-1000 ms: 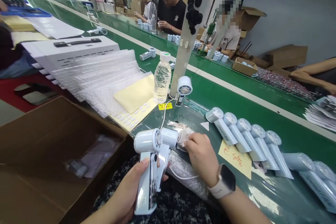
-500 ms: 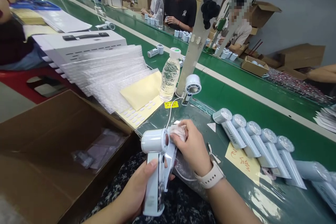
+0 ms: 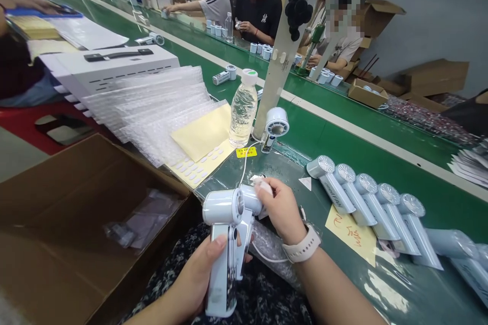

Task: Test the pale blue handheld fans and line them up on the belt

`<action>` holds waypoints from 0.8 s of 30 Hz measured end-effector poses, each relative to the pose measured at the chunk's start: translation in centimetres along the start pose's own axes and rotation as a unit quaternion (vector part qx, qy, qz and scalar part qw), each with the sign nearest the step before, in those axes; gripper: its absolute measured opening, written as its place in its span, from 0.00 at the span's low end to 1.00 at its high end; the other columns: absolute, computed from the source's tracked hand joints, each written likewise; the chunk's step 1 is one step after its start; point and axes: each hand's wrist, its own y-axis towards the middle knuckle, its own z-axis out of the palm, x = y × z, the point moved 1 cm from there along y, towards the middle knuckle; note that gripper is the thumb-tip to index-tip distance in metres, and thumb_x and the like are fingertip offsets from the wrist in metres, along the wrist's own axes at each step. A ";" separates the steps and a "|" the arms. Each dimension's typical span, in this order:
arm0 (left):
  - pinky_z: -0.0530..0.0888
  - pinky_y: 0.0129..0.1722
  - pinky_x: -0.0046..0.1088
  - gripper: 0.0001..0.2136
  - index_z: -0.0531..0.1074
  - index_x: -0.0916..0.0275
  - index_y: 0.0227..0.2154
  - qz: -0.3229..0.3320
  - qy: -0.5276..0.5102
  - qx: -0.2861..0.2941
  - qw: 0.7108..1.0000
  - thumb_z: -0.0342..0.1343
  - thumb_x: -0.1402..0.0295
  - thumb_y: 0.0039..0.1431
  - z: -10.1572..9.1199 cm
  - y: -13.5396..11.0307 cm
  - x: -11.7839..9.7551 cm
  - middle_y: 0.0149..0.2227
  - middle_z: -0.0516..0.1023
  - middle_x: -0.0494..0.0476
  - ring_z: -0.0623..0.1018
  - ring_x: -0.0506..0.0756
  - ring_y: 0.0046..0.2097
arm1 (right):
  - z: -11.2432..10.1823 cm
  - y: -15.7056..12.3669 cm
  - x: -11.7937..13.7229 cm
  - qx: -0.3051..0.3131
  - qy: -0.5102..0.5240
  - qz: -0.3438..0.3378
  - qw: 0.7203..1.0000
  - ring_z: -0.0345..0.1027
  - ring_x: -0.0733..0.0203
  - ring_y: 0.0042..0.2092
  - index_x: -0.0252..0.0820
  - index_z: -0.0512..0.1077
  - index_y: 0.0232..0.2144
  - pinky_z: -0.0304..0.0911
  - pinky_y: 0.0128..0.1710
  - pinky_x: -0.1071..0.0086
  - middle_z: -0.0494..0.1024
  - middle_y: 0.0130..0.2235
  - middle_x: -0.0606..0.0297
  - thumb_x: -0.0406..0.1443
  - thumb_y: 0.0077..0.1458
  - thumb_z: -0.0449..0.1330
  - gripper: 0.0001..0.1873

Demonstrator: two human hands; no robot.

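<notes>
My left hand (image 3: 194, 279) is wrapped round the handles of two pale blue hand-held fans (image 3: 224, 244), held upright over my lap. My right hand (image 3: 280, 208) is closed on a small white cloth (image 3: 263, 185) and presses it against the head of the nearer fan. A white watch (image 3: 303, 249) sits on my right wrist. A white cable (image 3: 244, 165) runs from near the fans toward another fan standing on the belt's edge (image 3: 275, 127).
A row of several pale blue fans (image 3: 366, 198) lies on the green table to the right, beside a yellow note (image 3: 348, 233). A water bottle (image 3: 243, 109), bubble-wrap bags (image 3: 152, 106) and sticker sheets (image 3: 198, 152) lie ahead. An open cardboard box (image 3: 76, 223) stands left. Other people work across the belt.
My right hand lifted from the table with the cloth to the fan's head and keeps rubbing there. The camera view shifted slightly.
</notes>
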 end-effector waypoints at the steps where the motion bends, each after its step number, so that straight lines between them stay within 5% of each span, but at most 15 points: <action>1: 0.77 0.44 0.37 0.30 0.80 0.66 0.40 0.006 0.001 0.000 1.000 0.70 0.45 0.41 0.1 -0.1 -0.1 0.44 0.83 0.66 0.82 0.66 0.42 | -0.2 0.2 0.0 -0.014 -0.004 -0.002 1.000 0.69 0.54 0.37 0.37 0.74 0.37 0.66 0.38 0.62 0.77 0.34 0.59 0.44 0.54 0.58 0.16; 4: 0.76 0.46 0.37 0.27 0.80 0.65 0.37 0.008 0.003 -0.003 1.000 0.70 0.45 0.42 -0.1 -0.5 -0.3 0.45 0.83 0.66 0.81 0.66 0.42 | -2.5 0.1 0.6 -0.038 0.005 -0.025 0.999 0.71 0.54 0.38 0.37 0.65 0.56 0.67 0.37 0.62 0.76 0.42 0.56 0.45 0.60 0.52 0.26; 6: 0.75 0.48 0.38 0.27 0.80 0.64 0.37 0.014 0.008 0.007 1.000 0.70 0.46 0.42 -0.6 -0.9 -0.7 0.45 0.83 0.67 0.81 0.64 0.41 | -5.4 -0.9 1.0 -0.084 -0.045 -0.058 0.994 0.72 0.54 0.40 0.41 0.62 0.59 0.67 0.35 0.63 0.75 0.46 0.55 0.46 0.61 0.52 0.28; 9: 0.70 0.56 0.42 0.29 0.80 0.61 0.39 0.032 0.001 0.033 0.999 0.73 0.47 0.37 -0.9 -1.7 -2.0 0.43 0.84 0.66 0.80 0.66 0.43 | -9.0 -2.8 0.4 -0.157 -0.255 -0.068 0.952 0.69 0.54 0.34 0.43 0.71 0.38 0.63 0.32 0.63 0.75 0.34 0.60 0.44 0.60 0.56 0.12; 11: 0.66 0.62 0.45 0.29 0.81 0.59 0.37 0.041 -0.014 0.049 0.998 0.75 0.48 0.30 -0.5 -1.8 -3.2 0.41 0.84 0.64 0.79 0.70 0.48 | -9.8 -3.6 -0.6 -0.156 -0.346 -0.050 0.924 0.66 0.53 0.30 0.45 0.64 0.25 0.58 0.30 0.63 0.70 0.26 0.63 0.38 0.56 0.59 0.10; 13: 0.64 0.63 0.49 0.28 0.81 0.57 0.34 0.052 -0.033 0.079 0.995 0.77 0.51 0.25 0.6 -1.3 -4.2 0.41 0.84 0.63 0.78 0.73 0.53 | -9.3 -4.1 -1.3 -0.139 -0.357 -0.047 0.923 0.66 0.52 0.32 0.47 0.58 0.22 0.58 0.31 0.63 0.69 0.26 0.62 0.31 0.52 0.60 0.15; 17: 0.74 0.53 0.51 0.27 0.81 0.54 0.32 0.021 -0.109 0.146 0.983 0.79 0.56 0.22 3.5 0.3 -4.4 0.42 0.83 0.56 0.81 0.72 0.47 | -7.4 -5.7 -1.1 -0.059 -0.303 -0.064 0.949 0.69 0.54 0.32 0.46 0.59 0.26 0.62 0.32 0.65 0.73 0.27 0.64 0.29 0.56 0.56 0.11; 21: 0.79 0.44 0.44 0.21 0.79 0.57 0.31 -0.044 -0.099 0.233 0.966 0.77 0.57 0.31 5.7 0.6 -2.8 0.37 0.83 0.58 0.83 0.68 0.41 | -6.3 -8.9 -1.0 0.056 -0.016 0.008 0.998 0.70 0.60 0.25 0.45 0.65 0.35 0.65 0.27 0.69 0.72 0.24 0.71 0.39 0.61 0.54 0.04; 24: 0.79 0.44 0.45 0.17 0.79 0.61 0.29 -0.074 -0.063 0.289 0.952 0.75 0.58 0.37 6.9 0.2 -1.9 0.31 0.82 0.60 0.83 0.69 0.40 | -6.4 -10.1 -1.6 0.017 0.113 0.069 0.991 0.67 0.61 0.23 0.43 0.69 0.37 0.62 0.24 0.69 0.70 0.23 0.71 0.41 0.56 0.60 0.09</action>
